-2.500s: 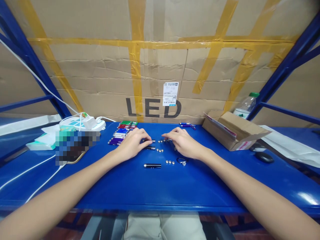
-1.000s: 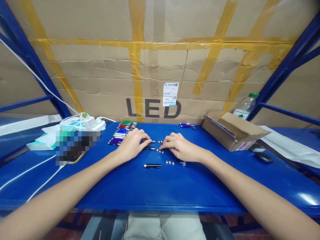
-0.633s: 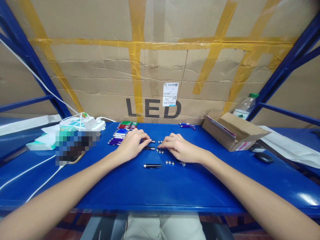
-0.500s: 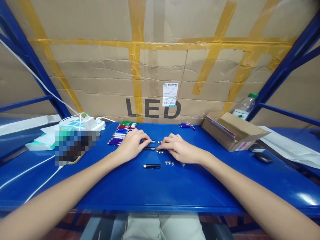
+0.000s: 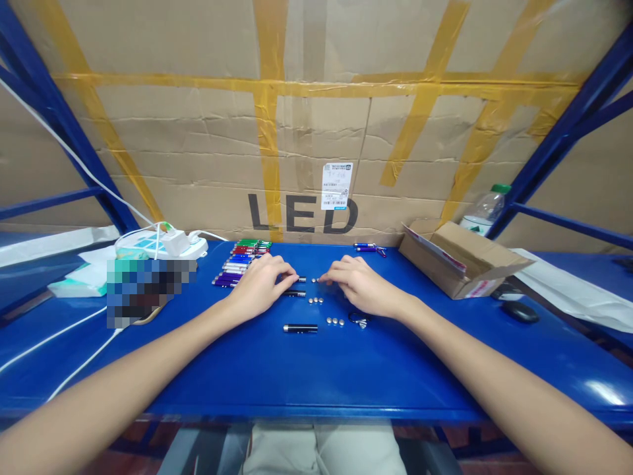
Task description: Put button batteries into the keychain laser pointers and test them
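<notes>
My left hand is closed, thumb and fingertips pinching the end of a small black flashlight tube on the blue table. Just below its thumb lies a second black flashlight tube. A third black tube with a silver end lies nearer me. My right hand has its fingers drawn together at the far row of button cells; one button cell shows beside the fingertips, which partly hide the rest. Two rows of three button cells lie nearer. A black cord with a metal clasp lies under my right wrist.
Several coloured flashlights lie stacked in rows behind my left hand. Two blue and purple ones lie at the back. An open cardboard box, a black mouse and a bottle are right. A phone and power strip are left.
My right hand has shifted slightly away from me and right, from the middle row of button cells to the far row. The middle row and clasp cord are now uncovered. My left hand stays put.
</notes>
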Tool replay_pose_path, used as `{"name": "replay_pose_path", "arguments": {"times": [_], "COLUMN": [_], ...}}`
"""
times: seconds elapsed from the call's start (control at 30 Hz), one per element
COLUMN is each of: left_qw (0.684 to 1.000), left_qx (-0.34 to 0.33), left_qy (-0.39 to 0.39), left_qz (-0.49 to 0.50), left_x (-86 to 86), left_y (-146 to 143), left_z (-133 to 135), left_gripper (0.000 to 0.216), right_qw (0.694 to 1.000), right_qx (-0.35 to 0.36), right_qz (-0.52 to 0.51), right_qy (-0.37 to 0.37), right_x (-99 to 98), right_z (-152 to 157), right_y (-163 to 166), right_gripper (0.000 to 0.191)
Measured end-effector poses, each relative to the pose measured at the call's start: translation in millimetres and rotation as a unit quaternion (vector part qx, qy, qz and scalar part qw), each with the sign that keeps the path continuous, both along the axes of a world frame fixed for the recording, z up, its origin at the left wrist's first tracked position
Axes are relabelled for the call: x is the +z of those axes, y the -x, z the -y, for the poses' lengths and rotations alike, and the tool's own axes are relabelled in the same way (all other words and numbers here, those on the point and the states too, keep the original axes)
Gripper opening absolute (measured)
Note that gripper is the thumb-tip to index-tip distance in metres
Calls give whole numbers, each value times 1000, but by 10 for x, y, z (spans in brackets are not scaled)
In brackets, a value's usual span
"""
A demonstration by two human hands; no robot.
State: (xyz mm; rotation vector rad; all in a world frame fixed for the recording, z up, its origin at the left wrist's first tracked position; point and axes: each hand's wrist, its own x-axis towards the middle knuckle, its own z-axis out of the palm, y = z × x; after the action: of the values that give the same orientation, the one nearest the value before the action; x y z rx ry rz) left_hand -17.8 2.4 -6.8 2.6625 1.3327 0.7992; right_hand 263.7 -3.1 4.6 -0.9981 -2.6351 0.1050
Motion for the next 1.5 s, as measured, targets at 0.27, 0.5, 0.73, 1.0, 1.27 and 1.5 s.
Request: {"name": "replay_pose_path", "arguments": {"times": [0.27,0.5,0.73,1.0,1.27,1.5], "left_qw": [1000,999,999,999,999,999], "left_qx": [4,8,11,14,12,10], "left_qy": [10,25,26,25,29,24], "left_qz": [11,25,32,36,36,34], "left_x": [19,33,45,38,32,24], "left_y": [-9,-17,-24,-29,-26,-22], "left_z": [18,32,48,49,42,40], "left_gripper": [16,19,19,20,20,20], "right_qw": [999,997,998,997,997,997], "right_qx": [43,55,59,66,69,66], "right_qz": [13,18,4,0,2,-5], "right_qy": [23,41,37,36,39,26], "right_x": [-6,-3,13,4,7,-8], "right_z": [5,38,39,33,41,7], "right_y": [15,40,33,31,46,16], "right_gripper": [50,47,48,46,44,44]}}
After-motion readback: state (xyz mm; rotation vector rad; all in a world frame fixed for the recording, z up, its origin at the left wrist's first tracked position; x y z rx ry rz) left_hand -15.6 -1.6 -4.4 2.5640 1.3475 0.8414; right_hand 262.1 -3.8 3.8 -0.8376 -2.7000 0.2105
